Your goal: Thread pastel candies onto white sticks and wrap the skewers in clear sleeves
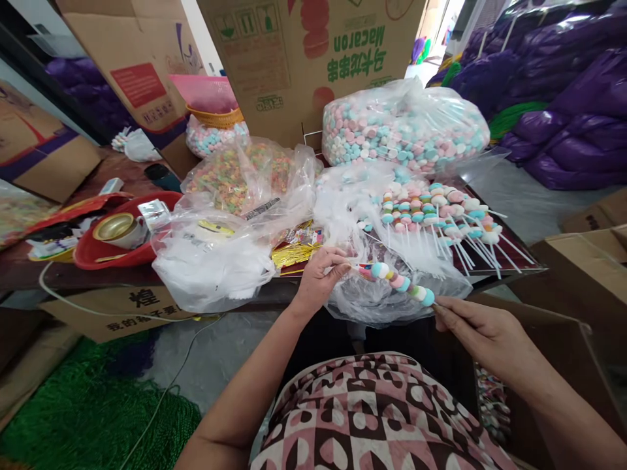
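A marshmallow skewer (pixel 401 284) in pastel blue, white, pink and green slants between my two hands above the table's front edge. My left hand (pixel 321 277) is closed in a pinch at its upper left end, where a small red and blue printed bit shows beside the fingers. At the lower right end, my right hand (pixel 477 326) grips it just past the last blue marshmallow; the fingers hide the stick there. Just behind lies a pile of finished skewers (pixel 441 209) with white sticks pointing forward. Gold twist ties (pixel 294 254) lie close to my left hand.
A big clear bag of marshmallows (pixel 406 127) stands behind the skewers. Bags of small colourful candy (pixel 245 173) and white plastic (pixel 215 267) lie to the left, beside a red basin (pixel 130 228). An open carton (pixel 543 339) is below right; a tall carton (pixel 313 59) stands behind.
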`<state>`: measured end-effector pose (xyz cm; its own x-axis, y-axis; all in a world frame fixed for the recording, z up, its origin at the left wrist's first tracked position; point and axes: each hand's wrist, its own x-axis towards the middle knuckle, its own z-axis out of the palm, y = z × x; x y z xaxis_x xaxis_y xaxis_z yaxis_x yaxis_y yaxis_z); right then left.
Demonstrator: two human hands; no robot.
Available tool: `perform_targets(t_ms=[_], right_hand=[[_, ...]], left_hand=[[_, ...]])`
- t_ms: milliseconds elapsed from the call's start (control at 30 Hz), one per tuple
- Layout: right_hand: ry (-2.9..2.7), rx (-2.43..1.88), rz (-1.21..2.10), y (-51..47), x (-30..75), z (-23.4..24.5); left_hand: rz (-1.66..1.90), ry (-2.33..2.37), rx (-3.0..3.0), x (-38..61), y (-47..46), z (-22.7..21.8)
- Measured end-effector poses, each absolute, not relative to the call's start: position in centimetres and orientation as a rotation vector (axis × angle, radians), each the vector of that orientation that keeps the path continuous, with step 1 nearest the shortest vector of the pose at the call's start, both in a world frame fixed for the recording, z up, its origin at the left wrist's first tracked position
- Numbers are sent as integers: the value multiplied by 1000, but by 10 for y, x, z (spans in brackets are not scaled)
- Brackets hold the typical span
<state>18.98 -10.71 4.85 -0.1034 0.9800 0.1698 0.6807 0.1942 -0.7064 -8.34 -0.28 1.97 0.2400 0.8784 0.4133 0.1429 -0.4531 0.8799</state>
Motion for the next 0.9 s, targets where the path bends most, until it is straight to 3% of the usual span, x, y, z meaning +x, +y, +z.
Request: perform_targets(t_ms=[367, 700, 900], right_hand=[[-1783, -1570, 594, -104, 187, 36], [-1883, -1622, 500, -89, 197, 25], [-1908, -1577, 747, -81, 203, 32]], left_hand=[[1204, 965, 1526, -82, 3, 10], [1202, 964, 1702, -79, 5, 13], [1072, 858, 1858, -82, 9, 22]])
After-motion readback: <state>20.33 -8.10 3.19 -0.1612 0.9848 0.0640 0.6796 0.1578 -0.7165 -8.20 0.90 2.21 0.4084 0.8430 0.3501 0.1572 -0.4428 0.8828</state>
